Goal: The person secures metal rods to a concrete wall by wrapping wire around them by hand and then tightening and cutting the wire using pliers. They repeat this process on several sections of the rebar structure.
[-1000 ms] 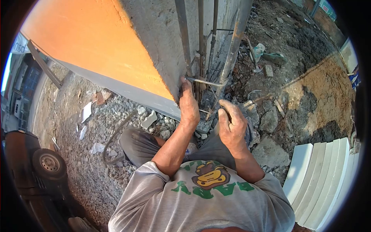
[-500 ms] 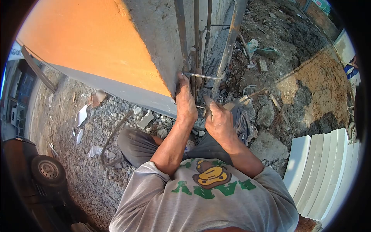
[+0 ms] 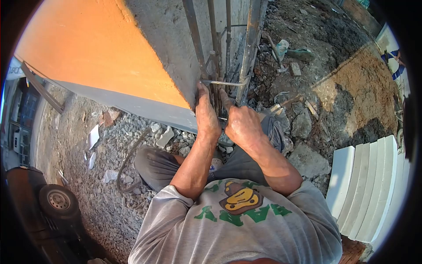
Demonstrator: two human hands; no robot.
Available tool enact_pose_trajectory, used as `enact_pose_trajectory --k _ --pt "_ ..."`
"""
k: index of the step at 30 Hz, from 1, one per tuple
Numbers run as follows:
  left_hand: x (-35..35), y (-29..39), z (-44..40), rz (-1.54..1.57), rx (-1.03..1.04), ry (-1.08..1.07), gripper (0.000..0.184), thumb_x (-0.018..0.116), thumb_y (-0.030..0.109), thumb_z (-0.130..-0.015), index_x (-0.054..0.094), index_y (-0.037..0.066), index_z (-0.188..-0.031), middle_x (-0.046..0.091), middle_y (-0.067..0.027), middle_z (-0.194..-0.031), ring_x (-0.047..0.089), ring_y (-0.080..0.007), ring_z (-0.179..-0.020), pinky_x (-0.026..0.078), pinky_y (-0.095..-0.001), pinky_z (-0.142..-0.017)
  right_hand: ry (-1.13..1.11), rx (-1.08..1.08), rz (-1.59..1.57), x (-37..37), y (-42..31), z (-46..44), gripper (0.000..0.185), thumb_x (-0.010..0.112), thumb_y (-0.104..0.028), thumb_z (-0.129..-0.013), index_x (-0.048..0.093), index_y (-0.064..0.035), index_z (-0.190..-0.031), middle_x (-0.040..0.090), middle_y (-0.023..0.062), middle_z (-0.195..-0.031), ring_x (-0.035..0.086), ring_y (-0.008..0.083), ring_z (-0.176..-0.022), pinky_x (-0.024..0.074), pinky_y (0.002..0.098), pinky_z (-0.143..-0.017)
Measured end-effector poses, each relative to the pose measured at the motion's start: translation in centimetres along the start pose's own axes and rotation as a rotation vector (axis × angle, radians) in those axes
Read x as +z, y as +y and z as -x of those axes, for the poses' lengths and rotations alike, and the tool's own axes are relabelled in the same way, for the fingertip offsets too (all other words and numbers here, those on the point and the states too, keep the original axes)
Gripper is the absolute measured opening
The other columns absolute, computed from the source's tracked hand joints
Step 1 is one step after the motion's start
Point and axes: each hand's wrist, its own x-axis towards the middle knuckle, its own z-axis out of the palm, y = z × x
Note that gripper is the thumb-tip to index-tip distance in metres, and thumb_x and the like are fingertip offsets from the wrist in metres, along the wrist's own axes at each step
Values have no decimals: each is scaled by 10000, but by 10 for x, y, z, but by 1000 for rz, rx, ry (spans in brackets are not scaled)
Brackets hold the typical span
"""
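Note:
Vertical steel reinforcing bars (image 3: 228, 35) rise beside a concrete column with an orange-lit face (image 3: 101, 48). A bent steel stirrup (image 3: 224, 82) crosses them and hooks round the thick front bar (image 3: 249, 53). My left hand (image 3: 206, 116) reaches up along the column's edge, its fingertips closed at the stirrup's left end; some fingers are hidden. Just below the stirrup, my right hand (image 3: 243, 125) has its index finger stretched toward the bars and the other fingers curled. What it grips, if anything, is hidden. A thin light rod (image 3: 223, 119) shows between both hands.
Gravel (image 3: 110, 189) and broken concrete (image 3: 307, 163) surround my bent legs. Stacked pale slabs (image 3: 362, 189) stand at the right. A curved dark rod (image 3: 127, 165) lies on the gravel. A vehicle's wheel (image 3: 58, 201) is at lower left. Part of a person (image 3: 393, 64) shows far right.
My right hand has moved up and left, closer to the bars and my left hand. The left hand stays at the stirrup's end. The view has shifted slightly.

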Motion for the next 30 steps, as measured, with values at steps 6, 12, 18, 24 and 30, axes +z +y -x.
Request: enact_pose_trajectory --k 6,12,18,24,30 --pt "-1 2 5 -14 -62 43 489 353 392 -1013 471 -13 -1261 547 -81 -1183 522 -175 -1051 391 -314 -967 31 35 3 4 6 3 604 583 30 -653 515 33 -1254 622 272 -700 633 438 -675 521 492 -637" --pt "-6 9 15 -353 83 -56 495 389 331 -1012 413 -71 -1299 514 -114 -1216 471 -161 -1122 327 -295 -1010 457 -85 -494 14 13 61 233 552 14 -791 608 33 -1016 643 238 -772 653 390 -709 524 421 -621" --pt "-5 2 27 -150 136 -10 540 450 277 -995 308 -47 -1401 374 -142 -1371 356 -189 -1254 254 -322 -1069 196 151 -627 14 29 59 191 533 -20 -859 599 53 -1023 618 230 -730 645 341 -641 485 393 -566" --pt "13 32 46 -587 373 2 531 470 319 -986 388 -63 -1346 446 -160 -1306 418 -203 -1193 317 -342 -1019 157 313 -1215 8 -5 39 276 486 -81 -925 548 23 -1174 602 55 -730 537 70 -556 439 219 -479" --pt "4 29 40 -560 430 58 430 485 292 -986 533 -60 -1228 578 -176 -1184 539 -219 -1107 412 -340 -963 236 193 -1518 6 -14 32 414 492 -172 -958 471 52 -1306 593 69 -766 547 89 -573 445 217 -480"
